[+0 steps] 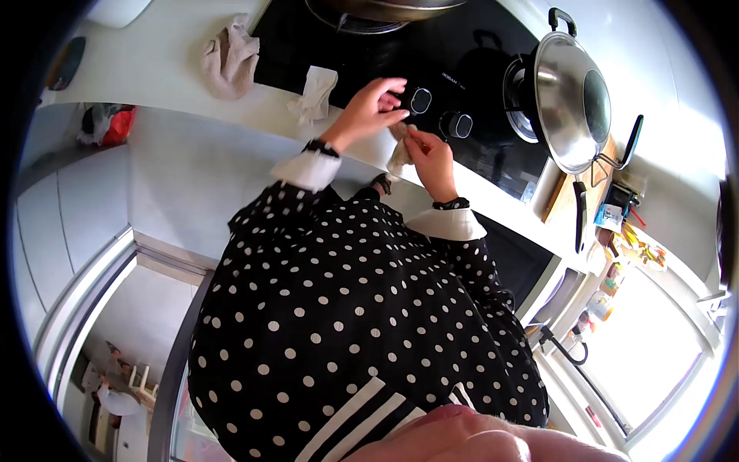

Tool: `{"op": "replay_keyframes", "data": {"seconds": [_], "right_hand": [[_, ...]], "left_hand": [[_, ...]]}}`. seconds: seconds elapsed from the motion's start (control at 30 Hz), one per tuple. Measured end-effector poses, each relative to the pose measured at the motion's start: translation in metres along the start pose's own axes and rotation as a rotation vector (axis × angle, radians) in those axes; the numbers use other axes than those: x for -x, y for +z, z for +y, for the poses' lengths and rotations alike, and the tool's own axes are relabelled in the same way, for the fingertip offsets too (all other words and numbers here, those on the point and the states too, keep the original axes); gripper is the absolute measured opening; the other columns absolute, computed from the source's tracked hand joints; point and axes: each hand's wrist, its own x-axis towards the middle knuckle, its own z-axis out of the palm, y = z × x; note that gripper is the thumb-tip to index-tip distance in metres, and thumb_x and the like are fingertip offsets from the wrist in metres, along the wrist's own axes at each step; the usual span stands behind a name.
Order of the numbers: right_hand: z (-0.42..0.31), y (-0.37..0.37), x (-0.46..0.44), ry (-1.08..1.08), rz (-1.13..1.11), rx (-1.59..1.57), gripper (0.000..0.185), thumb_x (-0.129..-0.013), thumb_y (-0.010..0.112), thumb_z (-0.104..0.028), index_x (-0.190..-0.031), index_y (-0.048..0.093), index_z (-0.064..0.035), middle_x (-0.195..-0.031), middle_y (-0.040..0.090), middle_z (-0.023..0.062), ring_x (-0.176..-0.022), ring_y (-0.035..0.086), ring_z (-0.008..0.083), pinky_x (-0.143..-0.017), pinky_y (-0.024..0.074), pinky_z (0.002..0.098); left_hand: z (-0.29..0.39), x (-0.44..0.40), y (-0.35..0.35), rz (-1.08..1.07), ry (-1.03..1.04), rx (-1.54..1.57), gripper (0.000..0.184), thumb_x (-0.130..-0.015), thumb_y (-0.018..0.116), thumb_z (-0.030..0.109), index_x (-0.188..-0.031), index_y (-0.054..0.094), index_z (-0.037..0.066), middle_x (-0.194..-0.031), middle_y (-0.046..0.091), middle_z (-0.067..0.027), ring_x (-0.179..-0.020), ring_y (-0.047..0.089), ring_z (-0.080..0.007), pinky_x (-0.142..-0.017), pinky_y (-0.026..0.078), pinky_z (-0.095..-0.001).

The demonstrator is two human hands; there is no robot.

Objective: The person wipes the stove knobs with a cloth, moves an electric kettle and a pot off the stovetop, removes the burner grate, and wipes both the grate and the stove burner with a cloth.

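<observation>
My right hand [433, 163] pinches a small, crumpled, beige cloth [399, 155] that hangs over the front edge of the counter. Beside it, my left hand [369, 115] is just up and to the left, with its fingers curved and apart and nothing visible between them. Its thumb is near the top of the cloth. Both hands are in front of two round knobs [420, 101] on the black glass cooktop [485, 85]. A crumpled white tissue or cloth [314, 94] lies to the left of my left hand.
A folded beige rag [232, 58] lies at the cooktop's left. On the right burner stands a lidded steel wok [566, 100]; another pan [385, 8] is at the top. Behind the wok's handle is a wooden board [564, 209]. A person [117, 398] appears far off at lower left.
</observation>
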Motion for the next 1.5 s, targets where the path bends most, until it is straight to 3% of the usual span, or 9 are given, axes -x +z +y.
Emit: {"op": "replay_keyframes", "data": {"seconds": [0.13, 0.3, 0.5, 0.57, 0.83, 0.97, 1.1, 1.33, 1.5], "right_hand": [[-0.023, 0.008, -0.004, 0.193, 0.006, -0.479, 0.024, -0.092, 0.050, -0.009, -0.111, 0.058, 0.0029, -0.088, 0.066, 0.0087, -0.075, 0.061, 0.0111, -0.064, 0.0484, 0.0229], [0.010, 0.000, -0.034, 0.126, 0.253, -0.308, 0.028, -0.093, 0.051, -0.013, -0.117, 0.054, 0.0011, -0.087, 0.063, 0.0066, -0.074, 0.060, 0.0112, -0.064, 0.0488, 0.0232], [0.017, 0.002, -0.047, 0.201, 0.156, -0.346, 0.037, -0.095, 0.050, -0.022, -0.125, 0.051, 0.0002, -0.094, 0.056, 0.0034, -0.081, 0.054, 0.0086, -0.072, 0.0459, 0.0236], [0.019, -0.002, -0.046, 0.179, 0.121, -0.264, 0.038, -0.096, 0.048, -0.023, -0.126, 0.050, -0.0005, -0.096, 0.054, 0.0024, -0.082, 0.053, 0.0082, -0.073, 0.0454, 0.0237], [0.019, -0.003, -0.051, 0.218, 0.071, -0.235, 0.038, -0.096, 0.048, -0.024, -0.127, 0.051, -0.0014, -0.095, 0.053, 0.0009, -0.082, 0.052, 0.0078, -0.072, 0.0449, 0.0231], [0.015, -0.004, -0.051, 0.222, 0.048, -0.211, 0.039, -0.096, 0.048, -0.024, -0.128, 0.050, -0.0025, -0.094, 0.053, 0.0005, -0.082, 0.052, 0.0079, -0.072, 0.0448, 0.0234], [0.012, -0.005, -0.051, 0.229, 0.053, -0.214, 0.038, -0.096, 0.047, -0.022, -0.128, 0.050, -0.0033, -0.092, 0.052, 0.0000, -0.078, 0.051, 0.0079, -0.070, 0.0445, 0.0232], [0.021, -0.003, -0.053, 0.198, 0.053, -0.213, 0.036, -0.096, 0.046, -0.022, -0.128, 0.050, -0.0041, -0.090, 0.052, -0.0003, -0.076, 0.050, 0.0069, -0.069, 0.0433, 0.0221], [0.019, -0.008, -0.050, 0.220, 0.001, -0.228, 0.036, -0.096, 0.046, -0.020, -0.127, 0.050, -0.0025, -0.089, 0.051, 0.0015, -0.074, 0.051, 0.0076, -0.067, 0.0442, 0.0226]], "left_hand": [[0.014, 0.054, 0.018, -0.021, 0.114, -0.174, 0.050, -0.078, 0.072, 0.014, -0.124, 0.053, 0.008, -0.117, 0.054, -0.0078, -0.103, 0.057, -0.0197, -0.086, 0.048, -0.0288], [0.015, 0.021, 0.015, 0.484, 0.070, -0.254, 0.031, -0.083, 0.063, 0.008, -0.113, 0.056, 0.002, -0.098, 0.065, -0.0153, -0.087, 0.065, -0.0314, -0.073, 0.052, -0.0337], [-0.025, -0.050, 0.021, 0.191, 0.412, -0.422, 0.013, -0.084, 0.062, 0.009, -0.096, 0.066, 0.004, -0.092, 0.059, -0.0101, -0.083, 0.060, -0.0277, -0.075, 0.050, -0.0336], [-0.029, -0.042, 0.027, 0.256, 0.380, -0.384, 0.009, -0.085, 0.062, 0.010, -0.090, 0.067, 0.004, -0.089, 0.058, -0.0101, -0.078, 0.059, -0.0274, -0.071, 0.050, -0.0334], [-0.010, 0.041, 0.039, 0.257, 0.116, -0.273, 0.019, -0.077, 0.064, -0.002, -0.095, 0.067, 0.004, -0.096, 0.060, -0.0100, -0.081, 0.062, -0.0264, -0.071, 0.051, -0.0316], [-0.005, -0.009, 0.021, 0.544, 0.237, -0.367, 0.019, -0.077, 0.063, -0.001, -0.095, 0.067, 0.003, -0.100, 0.064, -0.0104, -0.083, 0.064, -0.0275, -0.072, 0.053, -0.0322], [-0.027, -0.044, 0.023, 0.266, 0.434, -0.526, 0.017, -0.078, 0.060, -0.001, -0.093, 0.067, 0.003, -0.096, 0.064, -0.0075, -0.086, 0.062, -0.0282, -0.076, 0.051, -0.0331], [-0.020, 0.002, 0.043, 0.478, 0.226, -0.394, 0.012, -0.077, 0.066, 0.002, -0.088, 0.069, 0.004, -0.090, 0.064, -0.0078, -0.078, 0.064, -0.0248, -0.068, 0.052, -0.0299], [-0.016, -0.026, 0.048, 0.584, 0.280, -0.262, 0.009, -0.079, 0.066, 0.001, -0.087, 0.069, 0.003, -0.090, 0.065, -0.0091, -0.075, 0.065, -0.0236, -0.063, 0.053, -0.0278]]}}
